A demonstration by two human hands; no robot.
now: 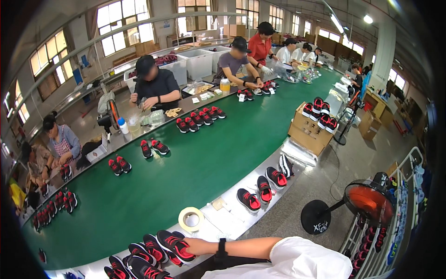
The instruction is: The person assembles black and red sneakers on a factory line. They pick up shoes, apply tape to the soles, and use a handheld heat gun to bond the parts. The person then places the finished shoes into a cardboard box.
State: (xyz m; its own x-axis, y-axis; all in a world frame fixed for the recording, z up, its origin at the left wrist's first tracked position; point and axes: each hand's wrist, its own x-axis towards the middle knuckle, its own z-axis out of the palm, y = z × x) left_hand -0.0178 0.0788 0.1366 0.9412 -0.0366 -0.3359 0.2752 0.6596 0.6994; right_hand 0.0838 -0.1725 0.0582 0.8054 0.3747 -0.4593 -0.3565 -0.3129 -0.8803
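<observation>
Though shoes [175, 244] along edge [210, 205], open belt [200, 162] alongside

The sneaker [173, 242] is black and red, the belt [195, 162] green, the tape [201, 218] cream

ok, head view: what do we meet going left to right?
Orange-and-black fan → white plastic bottle with blue cap → black fabric sneaker with red lining → bare right hand → yellow jar → black floor fan with orange head.
</observation>
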